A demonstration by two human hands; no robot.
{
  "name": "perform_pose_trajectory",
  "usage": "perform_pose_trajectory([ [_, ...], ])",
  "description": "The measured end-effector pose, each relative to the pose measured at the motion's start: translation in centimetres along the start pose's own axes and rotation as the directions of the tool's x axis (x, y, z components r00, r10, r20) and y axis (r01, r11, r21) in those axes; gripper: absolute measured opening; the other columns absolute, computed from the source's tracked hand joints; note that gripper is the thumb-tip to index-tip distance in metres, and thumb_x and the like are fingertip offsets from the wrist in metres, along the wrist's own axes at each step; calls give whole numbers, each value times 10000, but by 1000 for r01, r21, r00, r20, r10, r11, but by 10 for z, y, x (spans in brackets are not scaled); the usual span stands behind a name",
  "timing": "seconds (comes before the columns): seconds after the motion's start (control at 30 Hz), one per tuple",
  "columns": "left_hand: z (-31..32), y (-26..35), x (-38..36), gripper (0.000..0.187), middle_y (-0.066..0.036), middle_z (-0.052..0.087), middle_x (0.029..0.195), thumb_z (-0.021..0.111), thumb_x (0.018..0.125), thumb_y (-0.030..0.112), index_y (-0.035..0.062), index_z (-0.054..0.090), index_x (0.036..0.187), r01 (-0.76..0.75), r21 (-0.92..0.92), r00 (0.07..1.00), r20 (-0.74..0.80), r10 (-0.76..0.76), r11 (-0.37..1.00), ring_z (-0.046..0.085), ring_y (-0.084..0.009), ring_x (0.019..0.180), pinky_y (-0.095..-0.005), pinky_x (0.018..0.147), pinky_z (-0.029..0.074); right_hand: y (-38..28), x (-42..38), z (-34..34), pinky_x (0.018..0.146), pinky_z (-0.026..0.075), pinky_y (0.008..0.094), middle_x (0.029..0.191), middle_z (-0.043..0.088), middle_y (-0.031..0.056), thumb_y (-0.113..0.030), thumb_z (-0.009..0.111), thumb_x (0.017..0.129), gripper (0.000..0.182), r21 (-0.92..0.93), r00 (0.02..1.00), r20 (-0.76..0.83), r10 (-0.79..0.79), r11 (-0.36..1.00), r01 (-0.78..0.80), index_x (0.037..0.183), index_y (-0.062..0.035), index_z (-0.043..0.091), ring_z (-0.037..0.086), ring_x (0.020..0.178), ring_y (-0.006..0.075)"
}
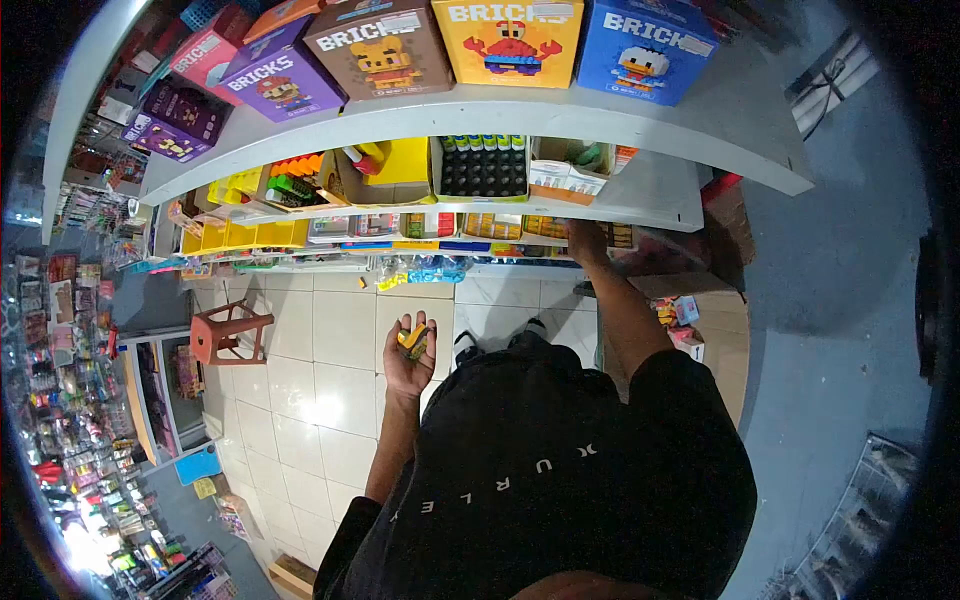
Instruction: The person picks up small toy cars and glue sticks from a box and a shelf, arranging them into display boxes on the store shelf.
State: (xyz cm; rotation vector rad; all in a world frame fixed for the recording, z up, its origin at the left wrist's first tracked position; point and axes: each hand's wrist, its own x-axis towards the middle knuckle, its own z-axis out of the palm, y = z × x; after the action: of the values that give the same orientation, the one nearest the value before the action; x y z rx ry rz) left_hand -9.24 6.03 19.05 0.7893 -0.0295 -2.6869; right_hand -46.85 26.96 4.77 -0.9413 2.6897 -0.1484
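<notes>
My left hand [409, 366] is palm up over the tiled floor, its fingers curled around a small yellow-and-dark item [413, 342], whose kind I cannot tell. My right hand [586, 242] reaches to the lower shelf at its right part, and the shelf edge above hides its fingertips. Beside that hand are yellow-and-dark small packs [546, 227] in a low box. Further left on the same level sit red-and-green packs [430, 224] and yellow trays [245, 236].
On the top shelf [560, 112] stand several BRICKS boxes [515, 45]. The shelf below holds a box of dark-bodied tubes [484, 172] and a white carton [568, 178]. A brown stool [228, 335] is at the left. An open cardboard box [725, 330] stands at my right.
</notes>
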Motion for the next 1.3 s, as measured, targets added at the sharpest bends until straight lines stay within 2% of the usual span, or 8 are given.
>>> perform_pose_trajectory([
  [0.17, 23, -1, 7, 279, -120, 599, 1198, 504, 971, 288, 73, 578, 1132, 15, 35, 999, -41, -14, 999, 567, -314, 1128, -373, 966, 506, -1, 0, 17, 919, 467, 466, 1087, 609, 192, -86, 670, 763, 292, 73, 985, -109, 136, 989, -129, 1049, -45, 635, 592, 1027, 390],
  [0.3, 48, -2, 17, 289, -122, 594, 1185, 489, 980, 305, 76, 562, 1140, 65, 83, 998, 0, -65, 994, 553, -317, 1142, -380, 978, 488, -24, -21, -15, 832, 529, 407, 1079, 616, 167, -135, 682, 807, 292, 105, 935, -321, -154, 975, 197, 1080, -44, 636, 621, 964, 343],
  [0.47, 63, -7, 30, 314, -143, 597, 1177, 464, 993, 317, 68, 571, 1150, 138, 101, 987, 73, -146, 985, 564, -332, 1112, -388, 978, 486, -122, -79, -106, 746, 525, 364, 937, 668, 131, -225, 721, 820, 257, 707, 967, -198, -162, 660, 256, 990, -36, 680, 652, 831, 238],
  [0.57, 63, -13, 38, 357, -150, 597, 1181, 446, 996, 348, 77, 563, 1197, 176, 194, 975, 100, -198, 965, 567, -306, 1108, -385, 964, 491, -173, -123, -150, 676, 518, 313, 915, 668, 96, -214, 770, 785, 261, 694, 857, -376, -352, 506, 513, 970, -45, 694, 640, 775, 185],
  [0.7, 51, -20, 49, 412, -121, 595, 1185, 399, 1007, 366, 70, 524, 1266, 249, 311, 937, 161, -309, 917, 577, -244, 1083, -374, 948, 479, -196, -142, -144, 912, 458, 407, 1023, 654, 102, -165, 738, 782, 304, 475, 719, -368, -590, 545, 691, 1064, -75, 672, 589, 1006, 279],
  [0.8, 53, -32, 50, 402, -105, 623, 1153, 396, 1009, 360, 80, 532, 1262, 284, 343, 952, 9, -305, 895, 604, -226, 1067, -360, 931, 497, -195, -148, -131, 931, 443, 412, 1051, 637, 105, -174, 739, 777, 293, 542, 843, -145, -519, 671, 506, 1036, -61, 662, 576, 1029, 278],
  [1.07, 29, -44, 48, 369, -154, 576, 1218, 423, 1003, 310, 51, 523, 1246, 380, 229, 920, -192, -341, 896, 574, -304, 1121, -380, 976, 495, -143, -159, -137, 764, 510, 331, 935, 651, 103, -100, 737, 769, 195, 817, 907, -259, -333, 425, 390, 918, -10, 648, 640, 826, 220],
  [1.3, 20, -38, 39, 381, -177, 528, 1273, 490, 979, 272, 21, 488, 1266, 254, 242, 958, -195, -209, 936, 548, -331, 1147, -384, 997, 481, 95, -61, -20, 763, 544, 361, 951, 682, 166, -120, 758, 772, 240, 456, 968, -210, 135, 890, -25, 966, -21, 657, 676, 858, 234],
])
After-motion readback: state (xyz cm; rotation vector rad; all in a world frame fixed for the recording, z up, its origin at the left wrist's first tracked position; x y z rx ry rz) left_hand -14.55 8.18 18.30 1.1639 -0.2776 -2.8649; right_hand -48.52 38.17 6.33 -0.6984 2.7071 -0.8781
